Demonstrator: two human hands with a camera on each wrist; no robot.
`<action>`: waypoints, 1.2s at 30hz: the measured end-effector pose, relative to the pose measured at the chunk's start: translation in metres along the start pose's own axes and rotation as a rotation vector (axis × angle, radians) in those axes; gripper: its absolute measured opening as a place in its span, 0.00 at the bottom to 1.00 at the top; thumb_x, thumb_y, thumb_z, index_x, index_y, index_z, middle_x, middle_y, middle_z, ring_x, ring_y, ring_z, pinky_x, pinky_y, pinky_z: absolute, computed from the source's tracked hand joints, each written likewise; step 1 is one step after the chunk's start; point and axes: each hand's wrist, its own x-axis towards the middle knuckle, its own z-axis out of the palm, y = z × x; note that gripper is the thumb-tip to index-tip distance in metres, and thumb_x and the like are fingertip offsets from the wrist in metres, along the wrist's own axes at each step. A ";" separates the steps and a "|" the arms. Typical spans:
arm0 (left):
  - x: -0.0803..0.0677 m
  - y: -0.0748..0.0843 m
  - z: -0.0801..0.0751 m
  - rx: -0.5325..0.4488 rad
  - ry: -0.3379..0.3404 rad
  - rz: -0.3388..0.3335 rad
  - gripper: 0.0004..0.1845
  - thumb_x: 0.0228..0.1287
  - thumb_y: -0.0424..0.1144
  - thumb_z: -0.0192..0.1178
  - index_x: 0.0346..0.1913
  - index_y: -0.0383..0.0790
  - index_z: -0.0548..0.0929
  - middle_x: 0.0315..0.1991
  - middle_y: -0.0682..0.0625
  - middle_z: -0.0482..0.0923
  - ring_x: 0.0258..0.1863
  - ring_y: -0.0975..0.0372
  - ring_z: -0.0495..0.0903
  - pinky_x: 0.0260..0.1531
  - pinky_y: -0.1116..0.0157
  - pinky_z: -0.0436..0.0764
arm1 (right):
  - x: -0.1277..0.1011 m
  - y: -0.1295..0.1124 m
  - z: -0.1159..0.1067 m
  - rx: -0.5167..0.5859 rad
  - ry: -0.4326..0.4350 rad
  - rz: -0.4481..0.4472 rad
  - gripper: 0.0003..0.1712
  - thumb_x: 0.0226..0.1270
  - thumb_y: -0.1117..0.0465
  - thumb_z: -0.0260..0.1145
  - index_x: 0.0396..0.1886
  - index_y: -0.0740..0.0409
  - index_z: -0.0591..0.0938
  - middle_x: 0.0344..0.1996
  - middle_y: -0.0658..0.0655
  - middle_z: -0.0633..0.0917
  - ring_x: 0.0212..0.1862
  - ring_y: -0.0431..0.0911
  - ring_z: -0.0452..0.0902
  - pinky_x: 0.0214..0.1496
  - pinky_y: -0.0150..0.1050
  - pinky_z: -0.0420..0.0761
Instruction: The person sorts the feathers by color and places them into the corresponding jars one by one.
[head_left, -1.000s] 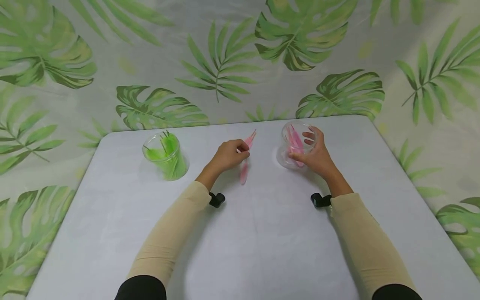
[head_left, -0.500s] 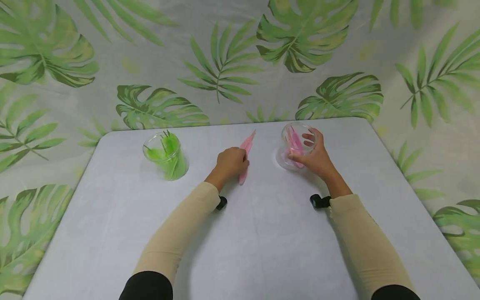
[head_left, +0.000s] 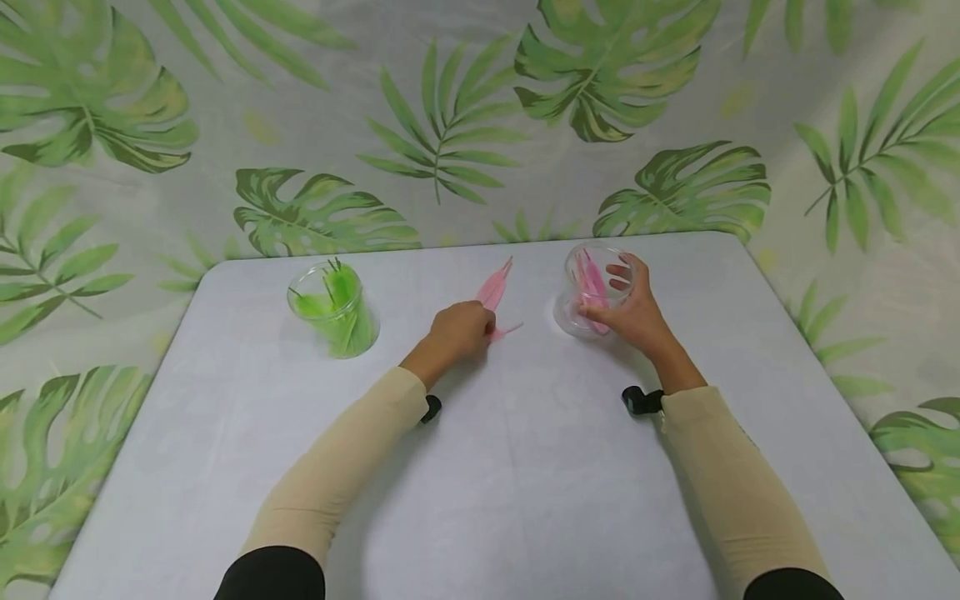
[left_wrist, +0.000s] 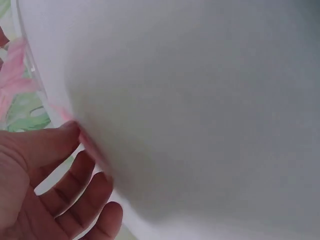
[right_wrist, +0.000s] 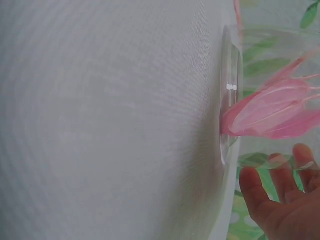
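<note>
The near half of the surface (head_left: 525, 483) lies open between the two sleeves. Farther back, a jar of green feathers (head_left: 332, 309) stands left, and a jar of pink feathers (head_left: 592, 287) right; loose pink feathers (head_left: 495, 287) lie in the gap between them.

Pink feathers (head_left: 494, 292) lie on the table; more stand in a clear jar (head_left: 592, 287).

The head view looks forward and down from above at the whole counter (head_left: 525, 467), with both arms in sight. Each wrist view sits very close to the counter surface, facing along it. All three views share the clear cup (head_left: 592, 287) of pink feathers (right_wrist: 275, 112).
</note>
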 end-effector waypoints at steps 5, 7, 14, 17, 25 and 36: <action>0.004 0.005 -0.006 0.042 -0.039 0.043 0.07 0.68 0.36 0.59 0.41 0.45 0.87 0.43 0.50 0.83 0.44 0.57 0.80 0.44 0.56 0.82 | -0.001 0.000 -0.002 0.002 0.003 0.003 0.66 0.54 0.50 0.79 0.78 0.45 0.39 0.76 0.60 0.59 0.77 0.59 0.55 0.74 0.60 0.64; 0.010 0.011 -0.008 0.059 -0.030 0.071 0.07 0.69 0.36 0.58 0.41 0.45 0.87 0.43 0.50 0.83 0.43 0.57 0.81 0.42 0.55 0.82 | -0.001 0.000 -0.002 0.004 0.006 0.005 0.66 0.54 0.50 0.79 0.78 0.46 0.39 0.76 0.61 0.58 0.77 0.59 0.55 0.74 0.60 0.64; 0.026 0.031 0.001 0.159 0.041 0.130 0.11 0.72 0.40 0.55 0.42 0.46 0.88 0.42 0.48 0.85 0.44 0.53 0.84 0.42 0.53 0.84 | -0.002 0.001 0.000 0.025 -0.004 0.010 0.67 0.53 0.49 0.79 0.78 0.43 0.39 0.76 0.59 0.58 0.77 0.58 0.54 0.75 0.60 0.64; 0.029 0.034 0.005 0.180 0.090 0.124 0.11 0.71 0.38 0.55 0.41 0.47 0.89 0.41 0.49 0.86 0.44 0.54 0.86 0.42 0.53 0.84 | -0.002 0.001 0.001 0.022 -0.001 -0.001 0.67 0.53 0.50 0.79 0.78 0.43 0.39 0.76 0.60 0.59 0.77 0.58 0.55 0.74 0.60 0.64; 0.029 0.037 0.008 0.219 0.088 0.121 0.11 0.73 0.39 0.54 0.44 0.44 0.88 0.43 0.49 0.86 0.45 0.54 0.84 0.44 0.54 0.81 | 0.000 -0.002 0.000 0.009 0.000 -0.005 0.68 0.53 0.49 0.79 0.78 0.44 0.39 0.76 0.61 0.58 0.77 0.59 0.55 0.74 0.61 0.64; 0.025 0.040 0.010 0.362 0.106 0.183 0.11 0.69 0.34 0.52 0.48 0.42 0.83 0.46 0.49 0.84 0.45 0.55 0.80 0.45 0.57 0.76 | 0.000 -0.002 0.000 -0.012 0.002 0.018 0.68 0.53 0.47 0.79 0.78 0.43 0.39 0.76 0.59 0.58 0.77 0.58 0.55 0.74 0.60 0.64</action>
